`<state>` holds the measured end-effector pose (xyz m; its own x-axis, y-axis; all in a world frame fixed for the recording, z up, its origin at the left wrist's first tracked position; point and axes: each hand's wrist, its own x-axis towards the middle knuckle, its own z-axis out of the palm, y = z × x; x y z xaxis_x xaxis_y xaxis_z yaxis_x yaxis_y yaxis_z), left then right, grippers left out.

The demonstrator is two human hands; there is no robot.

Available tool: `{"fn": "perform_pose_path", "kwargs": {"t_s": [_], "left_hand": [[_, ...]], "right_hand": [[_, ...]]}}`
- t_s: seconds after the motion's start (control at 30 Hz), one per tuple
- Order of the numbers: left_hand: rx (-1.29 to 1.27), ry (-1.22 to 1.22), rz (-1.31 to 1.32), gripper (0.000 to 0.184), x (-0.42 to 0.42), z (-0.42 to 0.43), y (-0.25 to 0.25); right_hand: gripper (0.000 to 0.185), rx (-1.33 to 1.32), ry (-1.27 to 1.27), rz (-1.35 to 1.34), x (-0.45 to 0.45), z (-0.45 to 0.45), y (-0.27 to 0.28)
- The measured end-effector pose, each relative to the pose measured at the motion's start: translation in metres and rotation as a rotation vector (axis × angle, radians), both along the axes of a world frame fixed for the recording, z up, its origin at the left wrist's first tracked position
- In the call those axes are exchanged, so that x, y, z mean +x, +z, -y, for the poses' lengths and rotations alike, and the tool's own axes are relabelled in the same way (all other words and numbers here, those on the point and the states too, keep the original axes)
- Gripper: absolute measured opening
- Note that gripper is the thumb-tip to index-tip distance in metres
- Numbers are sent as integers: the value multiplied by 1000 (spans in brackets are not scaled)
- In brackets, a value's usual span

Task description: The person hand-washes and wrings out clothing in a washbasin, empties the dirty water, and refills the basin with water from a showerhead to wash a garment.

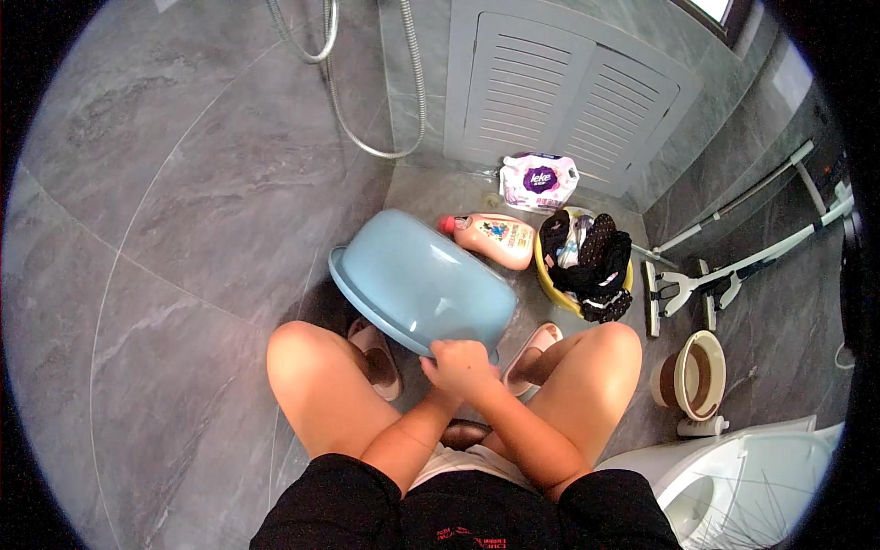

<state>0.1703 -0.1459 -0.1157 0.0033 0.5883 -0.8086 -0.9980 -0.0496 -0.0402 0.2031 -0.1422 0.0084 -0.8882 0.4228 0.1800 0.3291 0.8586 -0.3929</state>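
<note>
The blue basin (431,284) lies tilted at centre, rim towards the person. At its 3 o'clock stands the yellow tub (556,295) of dark clothes; at 2, the pink bottle (500,240). At 5, the right hand (466,367) curls over the rim, its grip unclear, mostly hiding the left hand (445,394), whose state I cannot tell.

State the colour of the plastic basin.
The basin is light blue; the head view shows it best.
</note>
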Motion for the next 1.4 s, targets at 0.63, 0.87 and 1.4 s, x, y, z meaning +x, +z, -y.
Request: {"fn": "perform_pose_path", "kwargs": {"t_s": [0.63,0.87,1.4], "left_hand": [[-78,112,66,42,-1,2,33],[-830,393,-776,45,-82,8,-97],[-1249,116,-1189,51,-115,3,-7]], "right_hand": [[16,-607,-721,-699,3,-67,-23],[19,-1067,-864,-962,42,-123,-45],[49,-1389,-1353,-712,100,-117,-237]]}}
